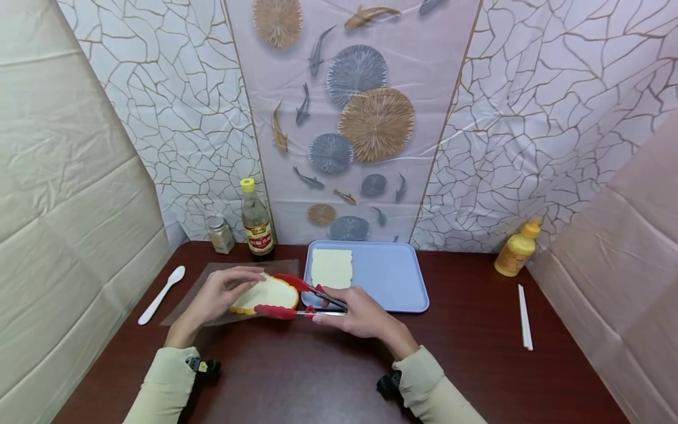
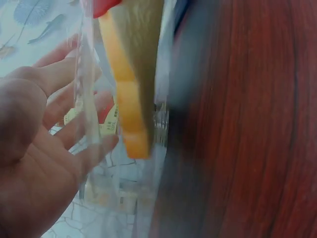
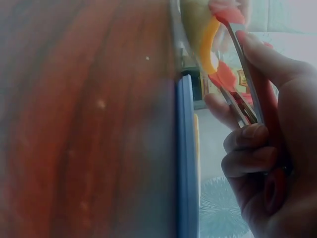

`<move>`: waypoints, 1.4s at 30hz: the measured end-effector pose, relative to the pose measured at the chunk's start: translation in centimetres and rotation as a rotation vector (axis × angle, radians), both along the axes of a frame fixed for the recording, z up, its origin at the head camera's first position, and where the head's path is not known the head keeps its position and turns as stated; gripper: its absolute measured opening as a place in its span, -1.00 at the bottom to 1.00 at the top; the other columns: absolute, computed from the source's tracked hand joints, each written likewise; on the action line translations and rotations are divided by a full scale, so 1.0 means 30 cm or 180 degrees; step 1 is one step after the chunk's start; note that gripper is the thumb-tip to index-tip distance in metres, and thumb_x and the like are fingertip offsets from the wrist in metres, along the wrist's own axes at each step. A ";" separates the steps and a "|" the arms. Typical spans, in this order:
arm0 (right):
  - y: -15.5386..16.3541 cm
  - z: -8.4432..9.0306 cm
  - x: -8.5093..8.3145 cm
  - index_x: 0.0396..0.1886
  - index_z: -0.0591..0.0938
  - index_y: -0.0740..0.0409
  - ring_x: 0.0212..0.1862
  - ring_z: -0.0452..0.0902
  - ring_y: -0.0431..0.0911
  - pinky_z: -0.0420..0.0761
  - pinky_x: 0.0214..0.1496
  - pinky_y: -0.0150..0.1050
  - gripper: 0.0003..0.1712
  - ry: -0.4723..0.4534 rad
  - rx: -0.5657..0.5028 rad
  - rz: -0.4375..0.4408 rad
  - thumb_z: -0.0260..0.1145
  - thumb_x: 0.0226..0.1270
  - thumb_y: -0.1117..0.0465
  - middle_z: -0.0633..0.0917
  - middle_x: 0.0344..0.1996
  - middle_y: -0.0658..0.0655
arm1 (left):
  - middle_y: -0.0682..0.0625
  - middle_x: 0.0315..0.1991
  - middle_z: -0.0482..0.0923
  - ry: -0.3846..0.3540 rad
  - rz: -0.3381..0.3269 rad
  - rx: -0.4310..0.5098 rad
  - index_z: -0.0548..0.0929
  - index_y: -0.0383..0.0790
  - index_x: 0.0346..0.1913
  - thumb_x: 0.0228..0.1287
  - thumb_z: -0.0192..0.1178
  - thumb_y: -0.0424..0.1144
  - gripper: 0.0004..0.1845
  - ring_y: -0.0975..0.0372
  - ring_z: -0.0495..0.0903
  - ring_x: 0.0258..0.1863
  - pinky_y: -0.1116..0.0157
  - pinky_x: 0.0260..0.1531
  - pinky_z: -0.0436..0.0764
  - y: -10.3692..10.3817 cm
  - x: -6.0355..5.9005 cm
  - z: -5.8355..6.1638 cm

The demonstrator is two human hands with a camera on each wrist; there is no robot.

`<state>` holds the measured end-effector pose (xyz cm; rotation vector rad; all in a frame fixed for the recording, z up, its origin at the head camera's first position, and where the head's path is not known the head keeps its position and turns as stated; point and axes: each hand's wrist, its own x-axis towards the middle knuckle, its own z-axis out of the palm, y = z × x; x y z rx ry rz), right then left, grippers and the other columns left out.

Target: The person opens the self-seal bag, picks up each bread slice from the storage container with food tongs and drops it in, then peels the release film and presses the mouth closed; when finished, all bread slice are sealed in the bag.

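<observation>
My right hand (image 1: 365, 312) grips red-tipped metal tongs (image 1: 328, 297), with fingers and thumb wrapped about their arms. The spread red heads of the tongs lie along the far and near edges of a bread slice (image 1: 267, 292), white with an orange-yellow crust. My left hand (image 1: 212, 294) is at the slice's left side, its fingers loosely bent and spread near the crust. In the left wrist view, clear plastic (image 2: 90, 94) stands between those fingers and the bread. More of this translucent film (image 1: 193, 300) spreads on the table around the slice.
A blue tray (image 1: 386, 282) with a pale square slice (image 1: 331, 268) sits behind the tongs. At the back left stand a sauce bottle (image 1: 258, 224) and a shaker jar (image 1: 220, 235). A white spoon (image 1: 161, 295) lies left; a yellow squeeze bottle (image 1: 516, 250) and white chopsticks (image 1: 524, 318) are right.
</observation>
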<state>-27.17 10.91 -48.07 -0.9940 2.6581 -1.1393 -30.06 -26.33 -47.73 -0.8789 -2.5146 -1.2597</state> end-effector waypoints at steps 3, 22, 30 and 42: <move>-0.008 -0.009 0.001 0.54 0.57 -0.04 -0.11 0.64 -0.16 0.62 -0.04 -0.33 -0.17 0.0029 0.0009 0.0111 0.44 0.44 -0.34 0.83 0.00 -0.02 | -0.09 0.23 0.79 -0.0048 -0.0076 0.0066 0.86 0.03 0.11 0.46 0.38 -0.42 -0.68 0.20 0.71 0.31 0.47 0.20 0.66 0.000 -0.004 -0.006; -0.068 -0.022 0.014 0.61 0.49 0.02 0.29 0.60 -0.16 0.67 0.33 -0.07 -0.07 0.0082 0.0085 -0.0168 0.37 0.46 -0.42 0.65 0.42 0.04 | -0.04 0.19 0.81 -0.0247 -0.0247 0.0233 0.86 -0.02 0.13 0.43 0.39 -0.48 -0.64 0.30 0.69 0.31 0.55 0.30 0.55 0.021 0.012 0.012; -0.134 -0.025 -0.003 0.62 0.47 0.00 0.19 0.68 -0.23 0.70 0.20 -0.25 -0.02 0.0027 0.0103 -0.0162 0.35 0.43 -0.48 0.71 0.37 0.07 | 0.05 0.19 0.81 -0.0232 -0.0200 0.0116 0.86 0.08 0.13 0.49 0.38 -0.35 -0.70 0.27 0.69 0.29 0.48 0.26 0.60 0.021 0.007 0.008; -0.181 -0.051 -0.031 0.61 0.48 0.05 0.19 0.68 -0.24 0.68 0.15 -0.30 -0.03 -0.0020 -0.0083 -0.0133 0.43 0.41 -0.40 0.70 0.38 0.14 | 0.01 0.18 0.82 -0.0277 -0.0199 0.0120 0.85 0.01 0.16 0.55 0.34 -0.30 -0.74 0.37 0.68 0.26 0.39 0.26 0.62 0.018 0.013 0.013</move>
